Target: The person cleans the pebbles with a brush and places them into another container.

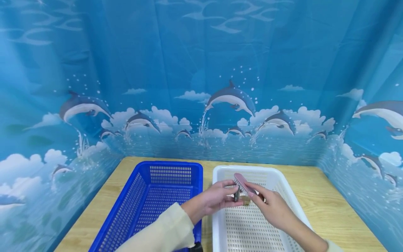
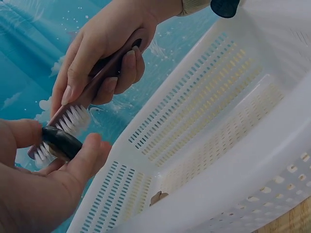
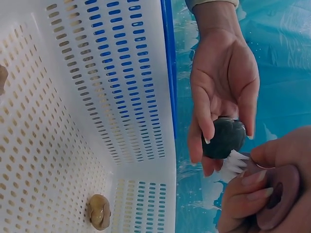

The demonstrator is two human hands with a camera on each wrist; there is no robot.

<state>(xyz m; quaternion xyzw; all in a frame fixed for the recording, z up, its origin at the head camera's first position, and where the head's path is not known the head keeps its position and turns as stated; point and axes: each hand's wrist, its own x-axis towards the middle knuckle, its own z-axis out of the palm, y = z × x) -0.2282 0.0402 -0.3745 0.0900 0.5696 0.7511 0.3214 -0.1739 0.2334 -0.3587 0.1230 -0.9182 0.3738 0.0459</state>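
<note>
Over the white basket (image 1: 248,224), my left hand (image 1: 217,197) pinches a dark, smooth, rounded stone (image 3: 223,138) between thumb and fingers. My right hand (image 1: 275,210) grips a mauve scrubbing brush (image 2: 99,77) by its handle, which has a hole at the end. The brush's white bristles (image 3: 235,162) meet the stone's edge in the right wrist view. From the left wrist, the stone (image 2: 62,143) looks black and glossy and covers part of the bristles.
A brownish-yellow stone-like lump (image 3: 99,212) lies in a corner of the white basket, and another brown piece (image 3: 2,77) shows at the frame's left edge. To the left stands a blue basket (image 1: 167,199). Both are on a wooden table (image 1: 343,217) before a dolphin-print curtain (image 1: 189,70).
</note>
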